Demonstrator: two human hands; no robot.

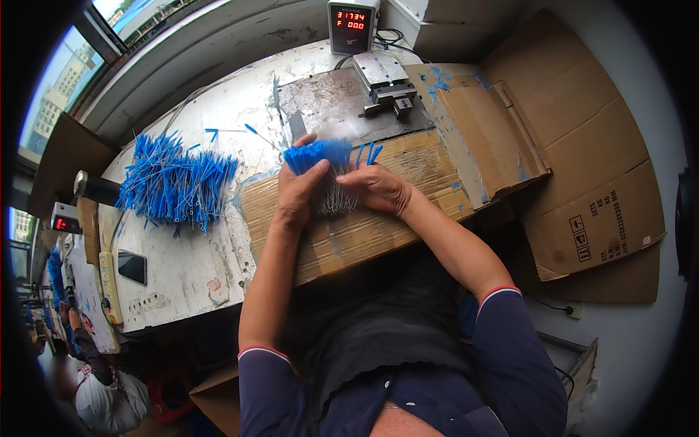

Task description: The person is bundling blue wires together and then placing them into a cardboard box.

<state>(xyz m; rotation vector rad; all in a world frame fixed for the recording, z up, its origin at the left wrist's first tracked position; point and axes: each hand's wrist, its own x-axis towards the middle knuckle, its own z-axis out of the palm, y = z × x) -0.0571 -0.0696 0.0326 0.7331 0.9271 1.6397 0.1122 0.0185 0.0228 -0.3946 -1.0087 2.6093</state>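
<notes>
While the fingers of the left hand (pixel 297 191) are wrapping around a thick bundle of blue-tipped wires (pixel 317 155), thumb pressing across its near side, the fingers of the right hand (pixel 378 188) are bending in against the bundle's right side; whether they are gripping it or only steadying it, I cannot tell. The bundle is sitting between the two hands, its blue ends pointing away from the person beyond the left thumb and its thin silvery wires spreading out below the fingertips toward the body. A few separate blue tips (pixel 373 154) are poking up just beyond the right knuckles. Under both hands, a cardboard sheet (pixel 328 251) is covering the near edge of the white worktable (pixel 175 288). To the left of the left fingers, well apart from them, a large heap of similar blue-tipped wires (pixel 178 182) is lying in a tangle, and a few loose pieces (pixel 231 131) are lying beyond that hand, between it and the window side. Ahead of the fingers, a metal plate (pixel 320 105) is lying flat, with a metal fixture (pixel 386 79) resting farther off toward the right and a small box with a red display (pixel 352 28) standing behind it. Farther left and nearer the body than the heap, a dark phone (pixel 132 267) is lying on the table.
</notes>
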